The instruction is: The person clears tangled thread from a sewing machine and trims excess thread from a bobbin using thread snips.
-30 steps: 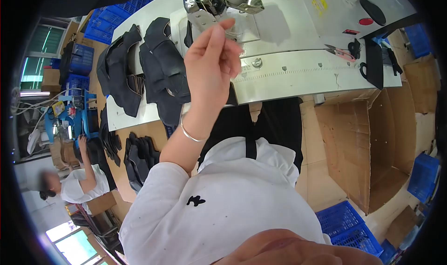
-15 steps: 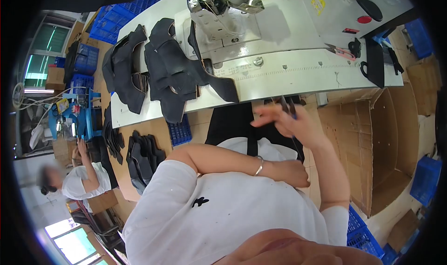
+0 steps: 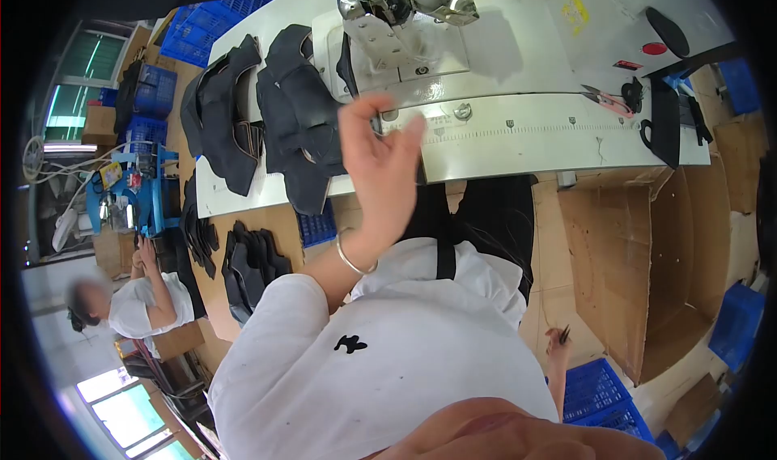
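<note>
My left hand (image 3: pixel 380 161), with a bangle at its wrist, is raised over the front edge of the white sewing table (image 3: pixel 502 156). Thumb and forefinger are apart, with nothing visible between them. Beside and beneath it lie dark padded fabric pieces (image 3: pixel 295 112); my hand hides part of them, so contact cannot be told. Another stack of dark pieces (image 3: pixel 222 116) lies farther left. Low on the right, beside my body, my right hand (image 3: pixel 557 344) is closed around a small dark pointed tool (image 3: pixel 565 334), too small to name exactly.
A sewing machine (image 3: pixel 388 23) stands at the table's back. Pink-handled scissors (image 3: pixel 607 100) lie at the right. A large open cardboard box (image 3: pixel 611 274) and blue crates (image 3: pixel 599 391) stand right. More dark pieces (image 3: pixel 247 270) lie lower left, near another person (image 3: pixel 150 302).
My left hand has swung from across my waist up to the dark pieces. My right hand has dropped from the table's edge down to my right side, carrying the tool.
</note>
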Tool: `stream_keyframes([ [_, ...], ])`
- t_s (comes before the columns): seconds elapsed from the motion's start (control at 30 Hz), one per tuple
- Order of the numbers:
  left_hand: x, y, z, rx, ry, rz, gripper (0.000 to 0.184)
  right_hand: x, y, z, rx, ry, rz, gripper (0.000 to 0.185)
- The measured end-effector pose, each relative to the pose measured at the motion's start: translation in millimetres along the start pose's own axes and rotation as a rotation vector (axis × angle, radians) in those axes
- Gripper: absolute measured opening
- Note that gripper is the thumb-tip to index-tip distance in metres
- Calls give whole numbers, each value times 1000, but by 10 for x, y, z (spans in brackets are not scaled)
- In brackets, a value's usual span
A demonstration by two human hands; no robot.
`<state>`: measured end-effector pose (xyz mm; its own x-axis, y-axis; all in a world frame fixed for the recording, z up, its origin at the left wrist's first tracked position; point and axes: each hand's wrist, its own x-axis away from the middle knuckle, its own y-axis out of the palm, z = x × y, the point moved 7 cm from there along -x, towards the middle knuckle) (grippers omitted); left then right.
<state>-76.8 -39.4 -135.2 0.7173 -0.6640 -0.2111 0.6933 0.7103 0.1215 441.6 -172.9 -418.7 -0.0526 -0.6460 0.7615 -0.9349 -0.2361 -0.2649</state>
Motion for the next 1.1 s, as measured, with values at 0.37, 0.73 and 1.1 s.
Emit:
stream_keyframes([
  [0.37,-125,432,76,-274,119,-283,16,-92,588,-1824,-23,-412,90,20],
  [0.73,2193,1187,-617,-540,579,-1744,15,902,2059,-4364,-118,-651,-747,21],
  [1.1,-221,295,-82,202,-290,-249,47,-164,-424,1165,-185,70,176,18],
])
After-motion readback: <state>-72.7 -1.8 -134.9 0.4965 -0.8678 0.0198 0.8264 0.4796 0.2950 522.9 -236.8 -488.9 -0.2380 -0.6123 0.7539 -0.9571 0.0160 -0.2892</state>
